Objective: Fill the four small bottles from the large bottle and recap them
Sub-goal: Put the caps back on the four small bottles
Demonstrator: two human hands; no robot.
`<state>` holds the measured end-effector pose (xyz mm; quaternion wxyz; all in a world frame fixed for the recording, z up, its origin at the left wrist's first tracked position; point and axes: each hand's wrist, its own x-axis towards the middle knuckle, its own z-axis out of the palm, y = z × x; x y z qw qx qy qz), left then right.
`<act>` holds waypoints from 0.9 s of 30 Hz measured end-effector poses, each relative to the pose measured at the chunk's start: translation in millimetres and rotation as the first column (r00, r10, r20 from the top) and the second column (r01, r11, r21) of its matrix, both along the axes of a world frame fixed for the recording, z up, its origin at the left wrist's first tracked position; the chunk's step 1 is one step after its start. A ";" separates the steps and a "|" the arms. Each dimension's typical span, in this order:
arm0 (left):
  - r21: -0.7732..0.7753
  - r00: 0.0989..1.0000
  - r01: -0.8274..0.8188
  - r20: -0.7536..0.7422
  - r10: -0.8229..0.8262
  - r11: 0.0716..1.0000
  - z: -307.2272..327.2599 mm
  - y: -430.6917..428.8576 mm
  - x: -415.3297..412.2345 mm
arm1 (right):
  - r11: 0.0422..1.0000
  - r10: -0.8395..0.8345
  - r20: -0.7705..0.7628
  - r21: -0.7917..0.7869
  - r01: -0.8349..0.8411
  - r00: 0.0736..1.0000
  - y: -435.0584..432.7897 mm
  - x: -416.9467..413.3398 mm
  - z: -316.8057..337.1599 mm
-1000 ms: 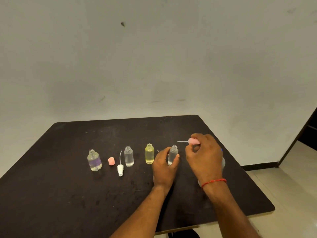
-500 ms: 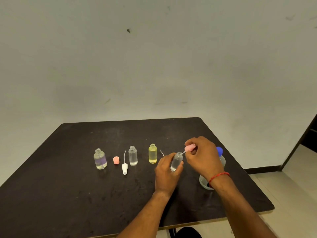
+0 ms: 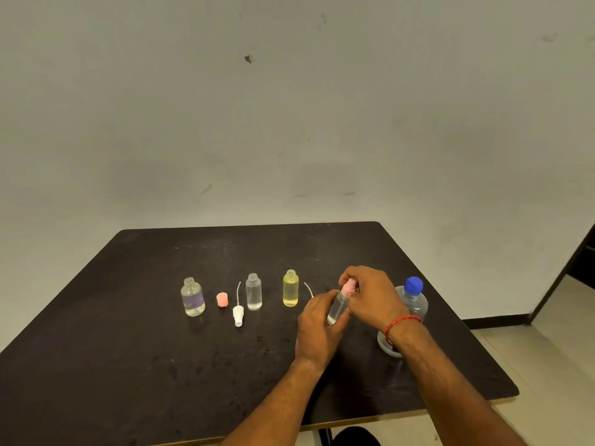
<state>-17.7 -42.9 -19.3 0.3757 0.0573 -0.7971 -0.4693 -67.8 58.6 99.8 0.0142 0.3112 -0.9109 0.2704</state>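
**Putting the pink top on a little bottle**

The small clear bottle (image 3: pixel 338 307) is held up a bit above the dark table (image 3: pixel 128 365), tilted to the right. The left hand (image 3: pixel 317 329) has its fingers wrapped around the bottle's body. The right hand (image 3: pixel 370 294) pinches the pink cap (image 3: pixel 349 286) tight and presses it onto the bottle's neck. I think this is the capping step, and the cap now needs turning or pushing down until it sits snug.

To the left, three more little bottles stand in a row with no tops on: a yellow bottle (image 3: pixel 290 288), a clear bottle (image 3: pixel 253 291) and a wider bottle (image 3: pixel 192 297) with a purple band. All three look like they hold liquid. An orange cap (image 3: pixel 222 299) and a white spray top (image 3: pixel 238 312) with a thin tube lie between them. Another thin tube (image 3: pixel 308 289) peeks out beside the yellow one. Those tops look like the next jobs.

The large bottle (image 3: pixel 413 300) with the blue lid stands just behind the right wrist, so an elbow swing could knock it. It is also not far from the table's right edge. There is lots of bare table in front and to the left.
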 end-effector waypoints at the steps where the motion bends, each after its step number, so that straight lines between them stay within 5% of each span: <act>1: -0.003 1.000 -0.004 0.007 0.004 1.000 -1.1 0.0 -0.6 | 1.000 -0.013 0.001 0.004 0.013 1.000 -0.6 -1.0 -0.7; 13: -0.008 0.998 -0.061 -0.014 0.061 0.998 -5.4 -1.0 -3.6 | 0.977 -0.174 -0.050 0.116 0.179 0.983 -8.2 -3.5 -7.0; 21: 0.021 0.998 -0.060 -0.023 0.061 0.998 -5.7 -2.2 -2.9 | 1.000 0.013 0.032 -0.022 -0.013 0.999 -7.6 -0.9 -7.3; 27: 0.006 0.999 -0.053 -0.003 0.054 0.999 -4.3 -2.6 -3.7 | 0.997 -0.079 -0.004 -0.022 0.079 0.997 -9.0 -3.7 -9.1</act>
